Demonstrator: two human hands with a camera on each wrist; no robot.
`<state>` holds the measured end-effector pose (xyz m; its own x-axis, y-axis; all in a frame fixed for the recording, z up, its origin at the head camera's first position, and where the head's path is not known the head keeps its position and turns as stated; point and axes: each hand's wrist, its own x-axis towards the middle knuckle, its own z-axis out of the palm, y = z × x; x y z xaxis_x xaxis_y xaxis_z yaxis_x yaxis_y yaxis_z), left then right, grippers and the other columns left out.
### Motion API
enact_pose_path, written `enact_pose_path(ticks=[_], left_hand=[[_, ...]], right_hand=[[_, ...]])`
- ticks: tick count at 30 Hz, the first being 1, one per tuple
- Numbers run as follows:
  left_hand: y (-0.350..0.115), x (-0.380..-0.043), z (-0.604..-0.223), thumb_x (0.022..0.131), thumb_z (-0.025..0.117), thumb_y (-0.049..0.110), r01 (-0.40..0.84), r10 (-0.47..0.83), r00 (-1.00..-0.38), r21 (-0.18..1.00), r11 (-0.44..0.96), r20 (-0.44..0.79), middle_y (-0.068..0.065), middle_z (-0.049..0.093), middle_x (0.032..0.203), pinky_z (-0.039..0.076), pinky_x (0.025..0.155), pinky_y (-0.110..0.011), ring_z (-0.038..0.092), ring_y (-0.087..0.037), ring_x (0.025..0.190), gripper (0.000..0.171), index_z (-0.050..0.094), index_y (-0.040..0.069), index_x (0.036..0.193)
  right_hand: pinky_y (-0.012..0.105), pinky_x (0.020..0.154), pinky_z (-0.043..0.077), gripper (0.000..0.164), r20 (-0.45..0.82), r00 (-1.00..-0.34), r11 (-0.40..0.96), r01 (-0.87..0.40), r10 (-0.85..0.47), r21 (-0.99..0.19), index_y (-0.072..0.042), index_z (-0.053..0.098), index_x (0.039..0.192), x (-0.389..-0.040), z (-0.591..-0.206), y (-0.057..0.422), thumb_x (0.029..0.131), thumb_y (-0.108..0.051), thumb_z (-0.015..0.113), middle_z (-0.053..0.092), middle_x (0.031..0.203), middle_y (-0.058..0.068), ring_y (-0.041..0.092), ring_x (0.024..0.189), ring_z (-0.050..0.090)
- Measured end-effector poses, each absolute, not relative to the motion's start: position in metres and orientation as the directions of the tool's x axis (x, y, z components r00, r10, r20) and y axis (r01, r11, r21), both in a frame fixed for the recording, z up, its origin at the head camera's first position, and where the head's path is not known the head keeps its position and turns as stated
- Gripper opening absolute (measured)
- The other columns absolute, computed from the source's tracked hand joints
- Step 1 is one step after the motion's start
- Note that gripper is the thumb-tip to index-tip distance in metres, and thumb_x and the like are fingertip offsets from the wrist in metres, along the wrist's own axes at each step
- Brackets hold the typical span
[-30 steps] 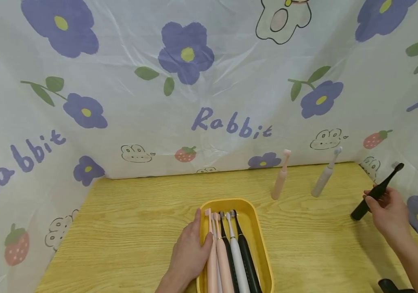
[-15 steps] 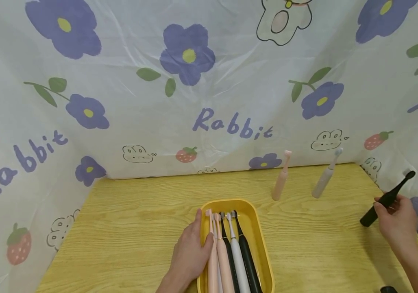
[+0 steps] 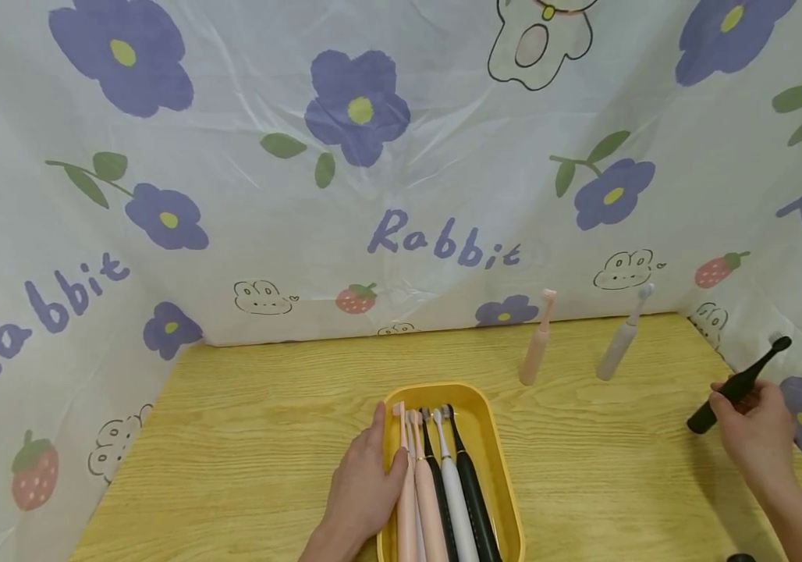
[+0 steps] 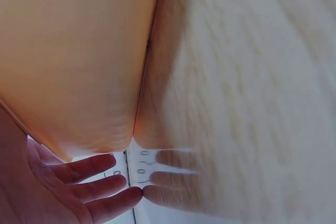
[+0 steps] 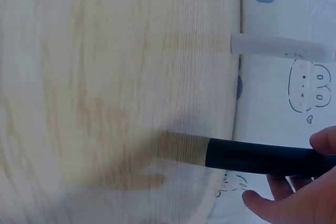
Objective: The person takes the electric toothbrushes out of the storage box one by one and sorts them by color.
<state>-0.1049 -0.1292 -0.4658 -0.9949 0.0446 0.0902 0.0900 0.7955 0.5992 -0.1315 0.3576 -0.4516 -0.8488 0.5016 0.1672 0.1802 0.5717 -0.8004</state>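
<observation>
In the head view, my right hand [image 3: 755, 425] grips a black electric toothbrush [image 3: 738, 386] around its handle, tilted with the brush head up and to the right. The right wrist view shows the handle's lower end [image 5: 252, 157] close over the table, thumb and fingers at its sides. My left hand [image 3: 366, 484] rests at the left rim of a yellow tray [image 3: 506, 492], thumb over the edge by a pink electric toothbrush [image 3: 406, 507]. Its other fingers [image 4: 105, 188] are straight and spread in the left wrist view. Pink, white and black toothbrushes lie side by side in the tray.
A pink toothbrush [image 3: 536, 351] and a pale grey one [image 3: 619, 347] stand upright near the back of the wood-grain table [image 3: 267, 437]. A dark object [image 3: 741, 557] shows at the bottom right edge. Printed sheeting [image 3: 443, 172] walls the back and sides.
Over the last second my right hand has shifted slightly right and toward me with the black toothbrush. The left hand stays at the tray.
</observation>
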Motion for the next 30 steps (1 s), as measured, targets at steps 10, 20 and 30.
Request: enact_pose_path(ticks=[10,20,30], left_hand=[[-0.130,-0.104,-0.466,0.102,0.060,0.031,0.086,0.042,-0.995,0.611,0.787,0.087,-0.028,0.056,0.141,0.047,0.102,-0.059,0.054,-0.043,0.128,0.071,0.030,0.003,0.161],[-0.130,-0.104,-0.466,0.102,0.060,0.030,0.099,0.049,-0.994,0.611,0.785,0.097,-0.028,0.055,0.141,0.047,0.102,-0.059,0.054,-0.044,0.128,0.071,0.030,0.003,0.161],[-0.131,-0.103,-0.467,0.102,0.060,0.030,0.091,0.040,-0.995,0.621,0.779,0.095,-0.029,0.054,0.142,0.046,0.103,-0.060,0.053,-0.045,0.130,0.070,0.031,0.004,0.161]], right_hand=[[0.012,0.073,0.038,0.066,0.066,-0.736,0.402,0.290,0.673,-0.868,-0.004,0.025,0.156,-0.132,-0.438,0.340,0.099,-0.022,0.055,0.033,0.147,0.018,0.000,0.099,0.043],[0.026,0.117,0.027,0.053,0.631,-0.577,0.595,-0.287,0.518,-0.751,-0.009,0.040,0.146,-0.109,-0.381,0.273,0.096,0.002,0.049,0.037,0.146,-0.011,0.011,0.135,0.042],[0.020,0.096,0.051,0.062,0.659,-0.751,0.096,-0.655,0.025,-0.750,0.011,0.043,0.142,-0.103,-0.376,0.184,0.085,0.033,0.046,0.058,0.135,0.009,0.017,0.116,0.062]])
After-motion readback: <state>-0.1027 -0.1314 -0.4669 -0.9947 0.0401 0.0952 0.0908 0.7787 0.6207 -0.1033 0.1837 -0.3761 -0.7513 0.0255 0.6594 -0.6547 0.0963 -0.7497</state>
